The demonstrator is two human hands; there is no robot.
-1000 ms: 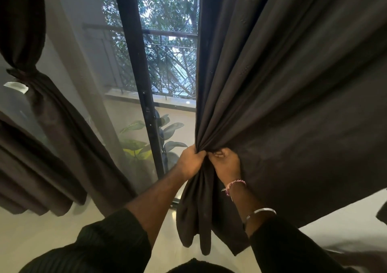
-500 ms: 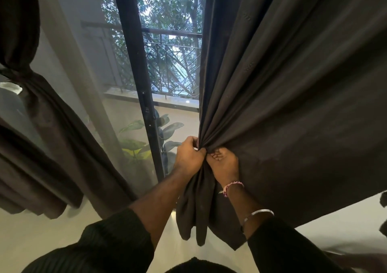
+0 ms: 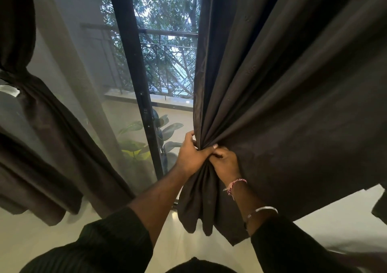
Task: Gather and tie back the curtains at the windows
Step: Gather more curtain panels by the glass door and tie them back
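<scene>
— While both hands sit at the same spot, what are they holding?

— The right-hand dark curtain (image 3: 282,105). The left hand (image 3: 191,154) wraps round its gathered edge, fingers curled behind the folds and the thumb laid across the front. The right hand (image 3: 225,162) touches the left, fingers curled into the cloth just beside it. Each grip is closed tight on the fabric.

— And where does that curtain lie?

— It fills the right side of the view, its pleats running down and converging at the hands. Below the grip a bunch of cloth hangs loose over the pale floor (image 3: 52,241), while the rest spreads away to the right.

— Is the other one gathered?

— The left curtain (image 3: 41,126) is cinched at a narrow point near the left edge — above and below that pinch it fans out in heavy folds. What binds it I cannot tell.

— What lies between them?

— A sheer panel (image 3: 83,84) hangs over the left glass, beside a black window frame (image 3: 134,63). Through the glass stand a balcony railing (image 3: 167,33), trees and a potted plant (image 3: 165,130) with broad leaves.

— Anything on the arms?

— Dark sleeves are pushed up on both forearms. The right wrist carries a pink thread band (image 3: 234,185) and, further down, a silver bangle (image 3: 261,211).
</scene>
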